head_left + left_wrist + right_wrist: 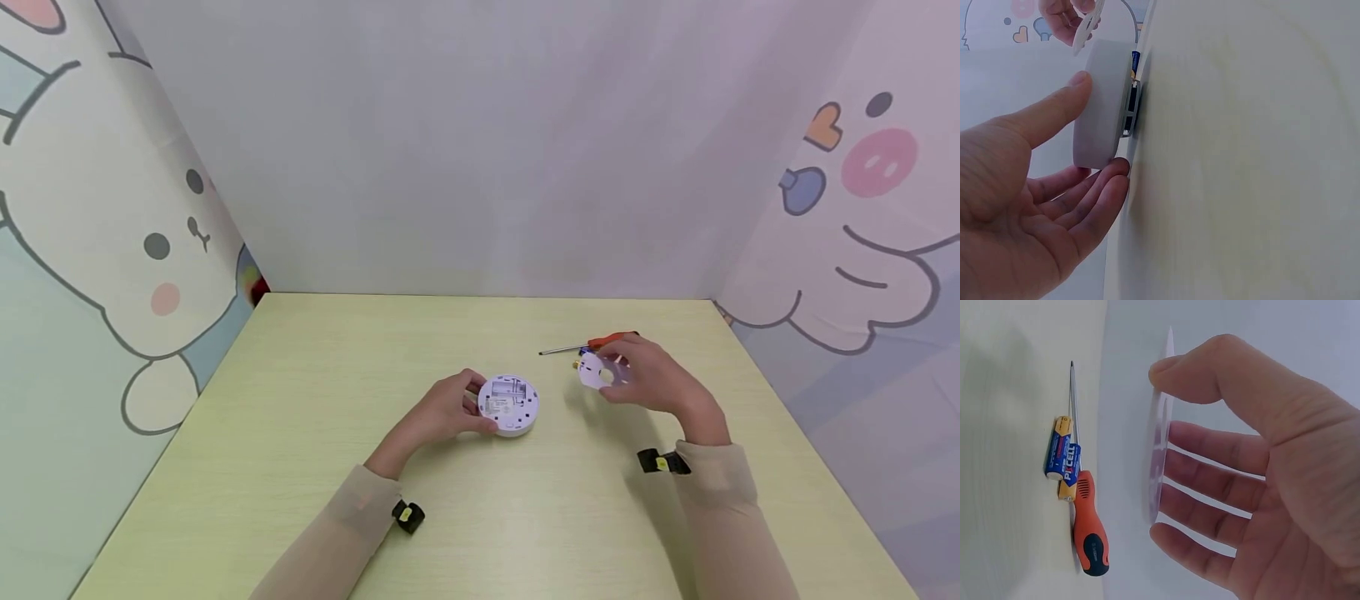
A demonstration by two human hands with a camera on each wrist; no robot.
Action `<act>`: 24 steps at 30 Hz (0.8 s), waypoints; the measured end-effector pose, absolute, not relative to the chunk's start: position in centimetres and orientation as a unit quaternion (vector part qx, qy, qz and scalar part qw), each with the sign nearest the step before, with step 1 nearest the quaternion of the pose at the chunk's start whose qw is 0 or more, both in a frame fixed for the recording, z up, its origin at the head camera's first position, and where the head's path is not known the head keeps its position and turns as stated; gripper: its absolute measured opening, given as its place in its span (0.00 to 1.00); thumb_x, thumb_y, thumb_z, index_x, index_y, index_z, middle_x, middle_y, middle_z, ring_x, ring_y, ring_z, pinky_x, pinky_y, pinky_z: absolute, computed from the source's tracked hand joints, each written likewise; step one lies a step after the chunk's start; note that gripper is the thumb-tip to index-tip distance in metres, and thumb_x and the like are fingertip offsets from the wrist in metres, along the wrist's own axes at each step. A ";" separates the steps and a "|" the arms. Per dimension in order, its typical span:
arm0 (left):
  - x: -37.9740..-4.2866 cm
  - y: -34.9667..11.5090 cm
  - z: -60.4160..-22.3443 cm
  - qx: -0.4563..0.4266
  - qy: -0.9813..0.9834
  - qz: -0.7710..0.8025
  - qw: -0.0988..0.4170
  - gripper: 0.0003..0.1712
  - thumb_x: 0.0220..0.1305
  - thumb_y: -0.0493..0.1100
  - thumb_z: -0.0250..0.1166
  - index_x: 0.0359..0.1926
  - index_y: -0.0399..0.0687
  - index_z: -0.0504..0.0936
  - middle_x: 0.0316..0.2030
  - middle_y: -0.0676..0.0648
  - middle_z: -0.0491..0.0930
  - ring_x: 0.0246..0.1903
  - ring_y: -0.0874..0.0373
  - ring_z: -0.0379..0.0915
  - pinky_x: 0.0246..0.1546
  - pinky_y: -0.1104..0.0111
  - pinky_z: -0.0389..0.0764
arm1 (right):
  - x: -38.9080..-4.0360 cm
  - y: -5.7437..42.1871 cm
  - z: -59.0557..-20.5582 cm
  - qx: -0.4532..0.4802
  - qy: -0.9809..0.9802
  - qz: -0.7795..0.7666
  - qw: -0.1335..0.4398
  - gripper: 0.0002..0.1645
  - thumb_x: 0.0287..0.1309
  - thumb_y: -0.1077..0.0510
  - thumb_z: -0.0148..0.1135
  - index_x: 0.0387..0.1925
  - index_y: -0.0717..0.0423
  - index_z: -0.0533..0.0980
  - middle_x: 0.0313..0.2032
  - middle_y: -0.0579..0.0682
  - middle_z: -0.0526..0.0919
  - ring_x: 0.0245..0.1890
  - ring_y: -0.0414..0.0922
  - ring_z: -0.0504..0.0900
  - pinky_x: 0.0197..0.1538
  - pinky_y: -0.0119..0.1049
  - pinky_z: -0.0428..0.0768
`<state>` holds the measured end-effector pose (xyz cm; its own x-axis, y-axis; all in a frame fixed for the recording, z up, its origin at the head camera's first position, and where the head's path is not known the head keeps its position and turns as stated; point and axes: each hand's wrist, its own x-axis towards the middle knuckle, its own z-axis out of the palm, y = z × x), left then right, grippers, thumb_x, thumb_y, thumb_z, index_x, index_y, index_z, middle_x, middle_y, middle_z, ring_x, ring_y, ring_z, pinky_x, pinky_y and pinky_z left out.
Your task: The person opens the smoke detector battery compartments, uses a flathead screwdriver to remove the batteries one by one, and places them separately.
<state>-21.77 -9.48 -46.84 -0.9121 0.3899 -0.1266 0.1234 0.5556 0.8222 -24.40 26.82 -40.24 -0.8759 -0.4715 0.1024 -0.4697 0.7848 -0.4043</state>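
My left hand [444, 410] grips a round white smoke detector [508, 403] by its edge, thumb on the near side and fingers round the far side. Its back faces up, showing a battery compartment and a label. In the left wrist view, a slotted grey part [1131, 106] juts from its underside, close over the table. To the right, my right hand [656, 382] holds a thin white round mounting plate [591, 372] above the table. In the right wrist view, the thumb and fingertips pinch opposite edges of this plate [1159, 450], which is seen nearly edge-on.
Beyond the right hand, a screwdriver with an orange-and-black handle [1090, 525] lies on the pale wooden table [360, 350]. Two blue-and-gold batteries [1058, 450] lie against its shaft. A plain curtain [480, 150] hangs behind, with cartoon-printed cloth [90, 208] at both sides.
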 end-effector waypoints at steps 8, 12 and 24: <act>-21.8 -9.7 -46.9 0.149 0.867 0.451 0.150 0.41 0.56 0.49 0.85 0.66 0.46 0.75 0.58 0.47 0.80 0.47 0.57 0.81 0.51 0.59 0.83 | -24.2 25.3 -40.1 -0.281 0.927 -0.248 -0.015 0.29 0.53 0.60 0.81 0.56 0.63 0.81 0.49 0.53 0.83 0.48 0.50 0.81 0.51 0.49 0.82; -21.9 -9.7 -46.9 0.150 0.867 0.451 0.150 0.41 0.57 0.49 0.84 0.66 0.47 0.74 0.58 0.48 0.80 0.48 0.57 0.81 0.52 0.60 0.84 | -24.1 24.5 -40.2 -0.283 0.929 -0.239 -0.012 0.31 0.52 0.59 0.81 0.57 0.63 0.81 0.48 0.51 0.82 0.47 0.47 0.79 0.53 0.48 0.81; -21.9 -10.1 -46.8 0.149 0.863 0.458 0.151 0.36 0.58 0.48 0.84 0.61 0.47 0.75 0.58 0.48 0.81 0.48 0.57 0.83 0.52 0.59 0.84 | -24.1 23.9 -40.4 -0.287 0.932 -0.221 -0.005 0.32 0.51 0.58 0.82 0.57 0.62 0.81 0.52 0.53 0.82 0.49 0.48 0.80 0.55 0.49 0.83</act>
<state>-21.92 -10.11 -46.77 -0.9101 0.3954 -0.1243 0.1187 0.5361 0.8358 -24.06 23.90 -40.38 -0.8349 -0.5331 0.1369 -0.5379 0.7373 -0.4088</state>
